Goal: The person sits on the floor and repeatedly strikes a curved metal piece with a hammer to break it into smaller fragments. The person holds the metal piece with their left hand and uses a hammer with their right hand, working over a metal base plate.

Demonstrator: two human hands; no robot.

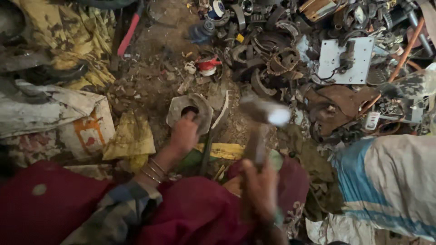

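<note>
My left hand (184,132) grips the near edge of a grey, ring-shaped metal part (181,106) with a dark hole in its middle, lying on the dirty ground. Thin bangles circle that wrist. My right hand (260,186) is closed around the handle of a hammer (263,112), whose metal head is raised and blurred just right of the ring-shaped part. Red cloth covers my lap below both hands.
A heap of rusty scrap parts (281,59) fills the top right, with a pale metal plate (347,59) on it. Worn sacks lie at the left (50,113) and right (390,181). A red-handled tool (129,31) lies at the top left.
</note>
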